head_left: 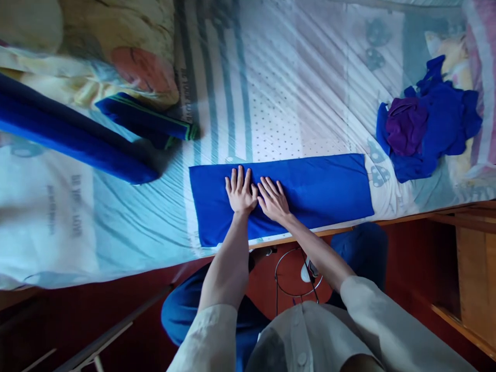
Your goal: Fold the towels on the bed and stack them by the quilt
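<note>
A long rectangle of blue cloth (329, 186) lies flat along the front edge of the bed, its surface mostly smooth. My left hand (241, 190) rests palm down on its left half, fingers spread and pointing away from me. Close beside it, my right hand (273, 198) also presses flat on the cloth, fingers slanted to the upper left. The thumbs nearly meet. Neither hand grips anything. Whether the cloth is folded in layers cannot be made out.
Patterned bedsheet (271, 113) covers the bed. At right lies a crumpled blue garment pile (445, 124) with a purple cloth (406, 126) on it. To the left are a long blue folded cloth (77, 137), a dark green-edged cloth (145, 119) and a yellow pillow (127, 57).
</note>
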A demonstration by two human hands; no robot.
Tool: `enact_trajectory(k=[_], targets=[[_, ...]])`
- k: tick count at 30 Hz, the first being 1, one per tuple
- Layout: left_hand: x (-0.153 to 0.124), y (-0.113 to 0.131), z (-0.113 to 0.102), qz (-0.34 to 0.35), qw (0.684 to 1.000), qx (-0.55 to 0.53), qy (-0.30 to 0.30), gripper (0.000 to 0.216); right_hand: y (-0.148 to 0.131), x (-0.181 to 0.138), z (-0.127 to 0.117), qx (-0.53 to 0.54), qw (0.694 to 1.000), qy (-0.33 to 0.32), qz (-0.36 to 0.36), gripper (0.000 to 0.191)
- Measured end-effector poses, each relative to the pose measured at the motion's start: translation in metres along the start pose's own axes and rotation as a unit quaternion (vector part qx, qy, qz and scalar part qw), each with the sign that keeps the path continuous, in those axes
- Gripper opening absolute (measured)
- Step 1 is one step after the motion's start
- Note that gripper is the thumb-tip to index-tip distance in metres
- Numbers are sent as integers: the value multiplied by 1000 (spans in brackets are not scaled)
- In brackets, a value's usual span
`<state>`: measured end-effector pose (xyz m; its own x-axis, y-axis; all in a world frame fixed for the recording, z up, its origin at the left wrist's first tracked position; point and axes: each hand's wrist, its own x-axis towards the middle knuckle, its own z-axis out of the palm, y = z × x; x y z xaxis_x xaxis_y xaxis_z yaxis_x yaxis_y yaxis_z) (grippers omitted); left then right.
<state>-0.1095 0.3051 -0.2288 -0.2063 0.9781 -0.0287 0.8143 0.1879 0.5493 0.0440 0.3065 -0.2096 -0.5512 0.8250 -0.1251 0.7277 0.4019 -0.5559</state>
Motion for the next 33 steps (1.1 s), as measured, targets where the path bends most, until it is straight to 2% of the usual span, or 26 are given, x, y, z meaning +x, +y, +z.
enact_trajectory(k=[3, 5, 11, 18, 23, 28, 31, 33], targets=[[0, 1, 0, -3, 1000, -3, 1, 67, 32, 11, -21, -6, 997, -31, -73, 57], [0, 1, -1, -3, 1000, 2, 7, 69, 65, 7, -40, -24, 997, -29, -72, 60], [-1, 5, -2, 0, 1000, 13, 16, 69, 162, -26, -101, -106, 993, 13, 51, 65], [-2, 4, -2, 1, 1000, 13, 16, 71, 243, -49, -144, -164, 975, 53, 138, 67], [-2, 5, -2, 2, 1000, 17, 15, 69, 278, -59, -163, -178, 967, 81, 164, 68], [-1, 3, -2, -1, 1000, 2, 12, 70, 301, -60, -173, -189, 963, 84, 173, 69], [-1, 2, -2, -1, 1000, 2, 14, 70, 300, -60, -173, -198, 961, 79, 177, 69], [-1, 3, -2, -1, 1000, 5, 15, 70, 287, -64, -168, -205, 959, 79, 177, 69]])
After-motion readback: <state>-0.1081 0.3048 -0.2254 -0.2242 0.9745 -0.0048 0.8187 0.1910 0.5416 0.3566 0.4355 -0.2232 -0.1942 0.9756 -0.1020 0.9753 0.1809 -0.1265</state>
